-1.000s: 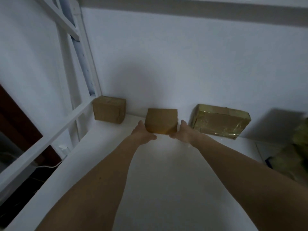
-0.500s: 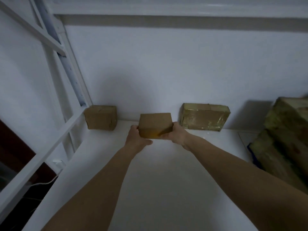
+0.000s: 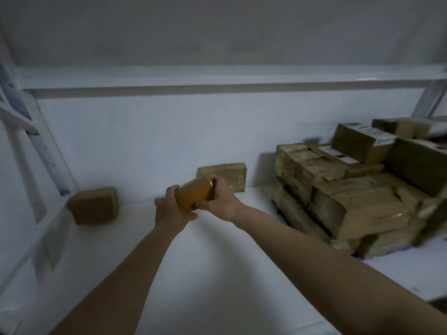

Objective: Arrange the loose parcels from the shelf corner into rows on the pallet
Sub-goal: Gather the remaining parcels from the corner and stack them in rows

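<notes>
While a brown parcel (image 3: 93, 205) sits at the shelf's (image 3: 217, 274) left back corner, the left hand (image 3: 173, 210) and right hand (image 3: 221, 201) grasp a tilted small parcel (image 3: 195, 193) above the shelf; behind it a taped parcel (image 3: 229, 174) leans against the back wall, and stacked parcels (image 3: 350, 197) fill the right end.

Held parcel (image 3: 195, 193): amber-brown, plain. Corner parcel (image 3: 94, 205) at 9 o'clock: dull brown, plain. Taped parcel (image 3: 227, 174) at 12 o'clock: olive-tan under glossy clear tape. Stacked parcels (image 3: 358, 197) at 3 o'clock: tan-olive, some bearing white labels with black print. Shelf (image 3: 193, 274) and wall (image 3: 169, 136): white.
</notes>
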Demonstrator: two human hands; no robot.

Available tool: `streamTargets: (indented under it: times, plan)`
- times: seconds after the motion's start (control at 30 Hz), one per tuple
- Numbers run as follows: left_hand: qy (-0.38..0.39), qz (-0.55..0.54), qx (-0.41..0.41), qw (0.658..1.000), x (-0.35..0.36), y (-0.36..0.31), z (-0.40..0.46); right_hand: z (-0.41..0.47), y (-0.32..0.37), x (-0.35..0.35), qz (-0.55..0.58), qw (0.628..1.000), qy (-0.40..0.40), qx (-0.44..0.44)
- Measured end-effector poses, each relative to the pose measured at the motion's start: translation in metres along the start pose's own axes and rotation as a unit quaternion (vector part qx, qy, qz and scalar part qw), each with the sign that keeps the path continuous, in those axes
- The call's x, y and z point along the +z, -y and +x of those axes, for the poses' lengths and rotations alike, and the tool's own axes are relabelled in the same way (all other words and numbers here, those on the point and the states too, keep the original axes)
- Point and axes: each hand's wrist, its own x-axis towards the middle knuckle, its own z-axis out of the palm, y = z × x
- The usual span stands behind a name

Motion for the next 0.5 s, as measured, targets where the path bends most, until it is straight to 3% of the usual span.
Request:
streamTargets:
  times: [0.13, 0.27, 0.5]
  plan:
    - [-0.002, -0.077, -0.01, 0.997, 0.01, -0.033, -0.019, -0.032, 0.007, -0.026, -0.108, 0.992, -0.044, -0.055]
    - [0.033, -0.046, 0.044, 0.997, 0.016, -0.07, -0.04, -0.058, 0.015, -0.059, -0.163, 0.978, -0.074, -0.107]
    - [0.164, -0.285, -0.02, 0.944, 0.03, -0.129, -0.068, -0.09, 0.004, -0.114, -0.135, 0.969, -0.188, -0.085]
